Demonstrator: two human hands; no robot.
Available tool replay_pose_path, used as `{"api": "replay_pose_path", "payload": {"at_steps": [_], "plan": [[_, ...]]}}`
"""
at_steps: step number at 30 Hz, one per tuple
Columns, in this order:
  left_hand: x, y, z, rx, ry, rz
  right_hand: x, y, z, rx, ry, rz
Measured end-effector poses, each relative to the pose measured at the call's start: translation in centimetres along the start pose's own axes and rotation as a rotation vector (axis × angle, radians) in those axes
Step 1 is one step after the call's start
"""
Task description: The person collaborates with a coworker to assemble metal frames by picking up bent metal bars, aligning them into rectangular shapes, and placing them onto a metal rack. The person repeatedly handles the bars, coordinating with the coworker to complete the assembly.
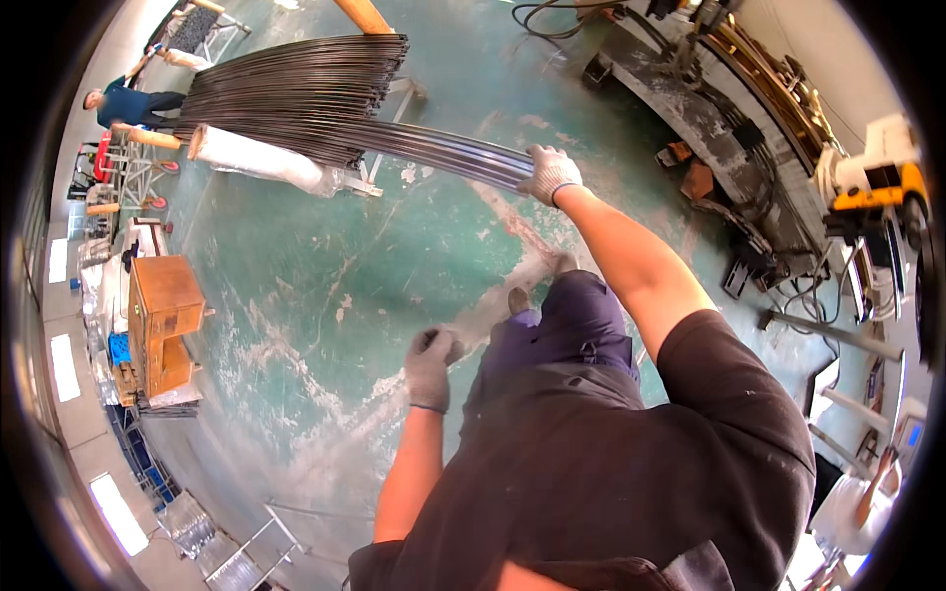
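My right hand (552,175), in a pale knit work glove, is closed around the near ends of several long, shiny dark metal tubes (443,148). These stick out from a wide stack of long thin dark metal tubes (286,89) on a rack at the far left. Down by my side, my left hand (432,369) wears a greyish glove. Its fingers are curled in and it holds nothing that I can see.
A roll wrapped in white plastic (261,158) lies along the stack's near side. Behind the stack stands a person in a dark top (133,102). Wooden cabinet (168,305) at left; long grey machine bed (709,118) at right. Another person in white (852,512) is lower right.
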State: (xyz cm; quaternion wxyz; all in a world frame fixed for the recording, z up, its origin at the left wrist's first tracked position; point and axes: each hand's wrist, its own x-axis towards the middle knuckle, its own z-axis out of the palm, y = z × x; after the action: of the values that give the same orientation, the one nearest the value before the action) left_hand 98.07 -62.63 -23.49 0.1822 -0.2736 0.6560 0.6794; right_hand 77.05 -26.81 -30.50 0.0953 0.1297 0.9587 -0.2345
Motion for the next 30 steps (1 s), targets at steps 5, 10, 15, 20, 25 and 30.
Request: {"api": "replay_pose_path", "payload": {"at_steps": [5,10,15,20,25,30], "plan": [[6.3,9.2,2.5,0.061,0.230,0.022,16.4,2.7,5.9,-0.004,-0.476,0.041],[7.1,8.7,6.6,-0.180,0.370,-0.150,19.4,2.3,6.1,0.152,-0.712,0.015],[9.1,9.0,12.8,-0.146,0.276,-0.284,21.4,2.4,3.2,0.220,-0.793,0.014],[13.4,11.3,14.8,-0.090,0.218,-0.223,22.6,2.6,1.0,0.295,-0.880,0.040],[16.6,14.3,16.4,-0.095,0.189,-0.144,22.3,2.3,0.4,0.203,-0.692,0.063],[17.0,13.7,16.9,-0.069,0.163,-0.165,21.6,3.6,5.1,0.134,-0.653,-0.073]]}}
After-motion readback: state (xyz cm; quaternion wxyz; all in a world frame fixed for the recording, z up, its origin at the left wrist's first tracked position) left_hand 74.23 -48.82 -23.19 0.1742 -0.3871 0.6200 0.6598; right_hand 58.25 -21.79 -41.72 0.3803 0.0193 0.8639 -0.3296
